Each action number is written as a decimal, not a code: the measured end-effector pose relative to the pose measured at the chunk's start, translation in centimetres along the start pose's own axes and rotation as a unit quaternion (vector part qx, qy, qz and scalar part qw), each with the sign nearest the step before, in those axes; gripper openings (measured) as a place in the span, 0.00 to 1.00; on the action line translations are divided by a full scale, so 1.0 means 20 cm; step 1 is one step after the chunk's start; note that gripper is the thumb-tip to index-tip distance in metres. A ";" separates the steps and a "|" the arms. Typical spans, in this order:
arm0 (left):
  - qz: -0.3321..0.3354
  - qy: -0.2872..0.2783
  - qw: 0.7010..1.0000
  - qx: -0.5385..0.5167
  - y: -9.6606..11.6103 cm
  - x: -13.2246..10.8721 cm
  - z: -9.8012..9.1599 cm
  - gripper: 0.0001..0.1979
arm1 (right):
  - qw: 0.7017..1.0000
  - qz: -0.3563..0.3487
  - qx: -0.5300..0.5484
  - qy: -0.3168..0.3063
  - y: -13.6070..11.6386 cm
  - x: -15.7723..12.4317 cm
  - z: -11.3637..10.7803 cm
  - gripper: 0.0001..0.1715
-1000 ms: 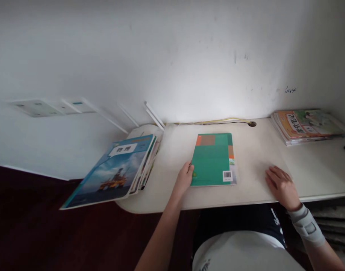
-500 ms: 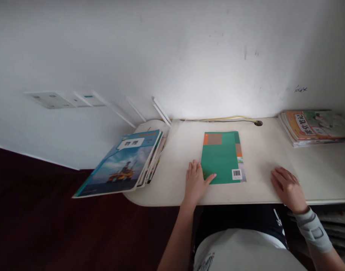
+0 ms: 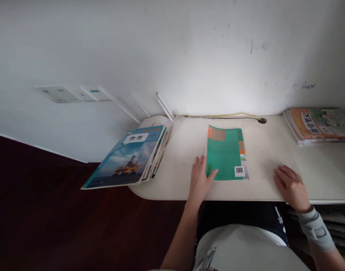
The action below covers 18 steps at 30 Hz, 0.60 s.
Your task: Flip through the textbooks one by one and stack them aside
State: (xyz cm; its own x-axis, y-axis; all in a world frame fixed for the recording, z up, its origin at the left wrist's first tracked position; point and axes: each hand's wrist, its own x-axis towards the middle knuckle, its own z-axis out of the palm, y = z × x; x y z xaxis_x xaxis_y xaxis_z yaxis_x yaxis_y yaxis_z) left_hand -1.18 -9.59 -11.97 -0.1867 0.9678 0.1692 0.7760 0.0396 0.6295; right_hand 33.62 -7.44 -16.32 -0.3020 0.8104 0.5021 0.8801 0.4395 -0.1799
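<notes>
A green softcover book [image 3: 224,150] lies back cover up on the white desk in front of me, its barcode at the lower right. Its left side is bowed slightly upward. My left hand [image 3: 202,178] is at the book's lower left edge, thumb stretched over the cover and fingers spread outside that edge on the desk side. Apart from the book, to its right, my right hand [image 3: 292,188] rests palm down near the desk's front edge with its fingers extended and slightly bent. It holds nothing, and a grey wrist support [image 3: 316,227] wraps that wrist.
On the left, a pile topped by a blue physics textbook [image 3: 127,158] overhangs the end of the desk [image 3: 180,180]. More books [image 3: 316,126] are stacked at the right. Behind are a white router's antennas [image 3: 164,105], a yellow cable [image 3: 231,114] and a cable hole [image 3: 262,121].
The view has shifted a little. The book's left side now bows up more beside my left hand. My right hand keeps its place on the desk.
</notes>
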 end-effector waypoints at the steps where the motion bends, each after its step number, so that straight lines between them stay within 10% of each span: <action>1: 0.032 -0.013 0.997 -0.064 0.04 -0.02 0.00 0.32 | 1.000 0.000 0.000 -0.002 0.00 0.00 0.00 0.17; 4: 0.133 -0.042 0.979 -0.152 0.18 -0.04 0.03 0.37 | 1.000 0.004 -0.001 -0.006 -0.01 0.01 -0.01 0.17; 9: 0.245 0.030 0.969 0.015 0.41 0.06 0.21 0.38 | 0.999 0.037 -0.003 -0.010 -0.03 0.02 -0.01 0.20; 18: 0.464 -0.151 0.845 0.217 0.62 0.17 0.39 0.17 | 0.995 0.093 0.017 0.033 -0.04 0.03 0.01 0.21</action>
State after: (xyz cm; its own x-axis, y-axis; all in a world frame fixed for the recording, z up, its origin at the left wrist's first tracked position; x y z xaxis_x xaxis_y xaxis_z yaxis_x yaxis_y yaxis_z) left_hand 12.45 -3.83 -9.56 0.7358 0.6485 0.1949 0.6637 -0.7478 -0.0172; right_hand 32.61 -7.24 -16.09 -0.1103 0.8523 0.5113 0.9049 0.2989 -0.3030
